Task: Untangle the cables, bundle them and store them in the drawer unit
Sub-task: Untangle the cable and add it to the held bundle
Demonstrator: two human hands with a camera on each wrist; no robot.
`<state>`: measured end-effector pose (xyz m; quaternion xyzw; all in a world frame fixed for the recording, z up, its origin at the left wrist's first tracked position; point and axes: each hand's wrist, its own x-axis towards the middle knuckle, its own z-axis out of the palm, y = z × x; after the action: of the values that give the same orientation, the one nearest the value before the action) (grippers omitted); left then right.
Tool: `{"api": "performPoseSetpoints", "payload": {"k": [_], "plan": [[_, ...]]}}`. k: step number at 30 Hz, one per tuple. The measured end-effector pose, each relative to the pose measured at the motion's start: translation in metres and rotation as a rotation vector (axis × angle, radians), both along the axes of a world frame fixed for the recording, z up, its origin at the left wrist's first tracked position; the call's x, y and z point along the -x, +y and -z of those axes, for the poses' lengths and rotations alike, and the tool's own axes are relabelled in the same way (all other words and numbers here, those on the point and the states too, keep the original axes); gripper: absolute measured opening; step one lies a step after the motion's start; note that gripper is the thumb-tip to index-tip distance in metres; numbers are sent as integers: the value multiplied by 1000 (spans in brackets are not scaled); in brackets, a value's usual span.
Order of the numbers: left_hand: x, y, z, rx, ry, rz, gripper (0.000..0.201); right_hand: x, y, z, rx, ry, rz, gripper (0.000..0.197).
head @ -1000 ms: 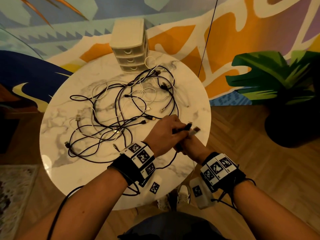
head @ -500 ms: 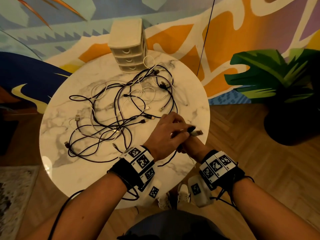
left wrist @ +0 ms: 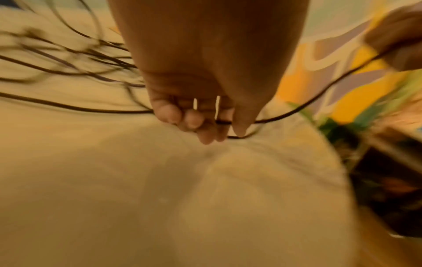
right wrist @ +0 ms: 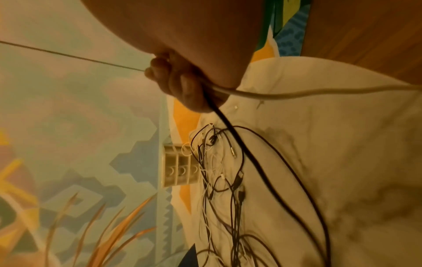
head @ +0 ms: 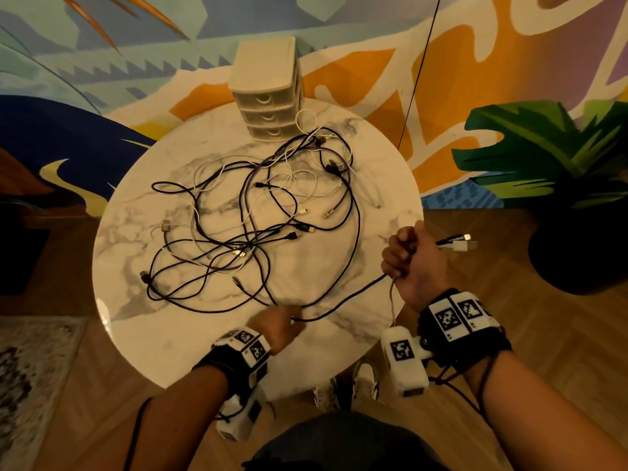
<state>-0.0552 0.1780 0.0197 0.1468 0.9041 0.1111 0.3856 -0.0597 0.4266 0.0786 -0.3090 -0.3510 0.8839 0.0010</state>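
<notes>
A tangle of black and white cables (head: 251, 226) lies spread over the round marble table (head: 204, 317). The cream drawer unit (head: 268, 107) stands at the far edge with its three drawers closed. At the table's right edge my right hand (head: 401, 253) grips a black cable (head: 368, 284) and a white cable (right wrist: 297, 93) in a fist. Their plug ends (head: 457, 243) stick out to the right. Near the front edge my left hand (head: 294, 316) holds the same black cable (left wrist: 303, 106) with curled fingers (left wrist: 191, 119). The cable hangs slack between the hands.
A dark potted plant (head: 550, 158) stands on the wooden floor to the right of the table. A thin dark cord (head: 418, 73) hangs down the painted wall behind. A rug (head: 30, 368) lies at the lower left. My shoes (head: 363, 382) show under the table's near edge.
The hands were together over the plug ends at the table's right front. My left hand has slid back and left along the black cable; my right hand has moved right with the plugs.
</notes>
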Motion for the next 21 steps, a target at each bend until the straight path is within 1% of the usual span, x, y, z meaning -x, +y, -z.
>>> {"api": "performPoseSetpoints", "payload": {"k": [3,5,6,7,8,9,10,12,13,14,16,19,21], "plan": [[21,-32,-2,182,106,-110,34,0,6,2,-63,-21,128,51],[36,-41,-20,235,216,-183,32,-1,9,3,-165,-52,179,52],[42,-38,-35,229,306,-203,31,-2,7,1,-266,-61,167,53],[46,-31,-52,210,418,-199,31,-4,2,-2,-403,-62,121,56],[49,-21,-70,191,532,-169,31,-6,-4,-6,-537,-55,28,59],[48,-7,-86,182,619,-122,31,-9,-13,-14,-636,-36,-112,61],[44,8,-100,196,667,-68,31,-13,-24,-20,-691,5,-295,64],[33,32,-115,266,658,50,32,-21,-48,-29,-740,102,-691,68],[28,42,-118,296,618,94,29,-24,-59,-29,-778,131,-833,68],[23,47,-118,316,575,125,24,-26,-68,-26,-822,142,-911,66],[20,50,-118,316,523,144,18,-26,-77,-20,-865,143,-959,64],[19,48,-120,320,468,161,18,-23,-73,-17,-719,218,-998,54],[20,46,-118,324,457,177,20,-23,-70,-19,-656,268,-1048,50]]}}
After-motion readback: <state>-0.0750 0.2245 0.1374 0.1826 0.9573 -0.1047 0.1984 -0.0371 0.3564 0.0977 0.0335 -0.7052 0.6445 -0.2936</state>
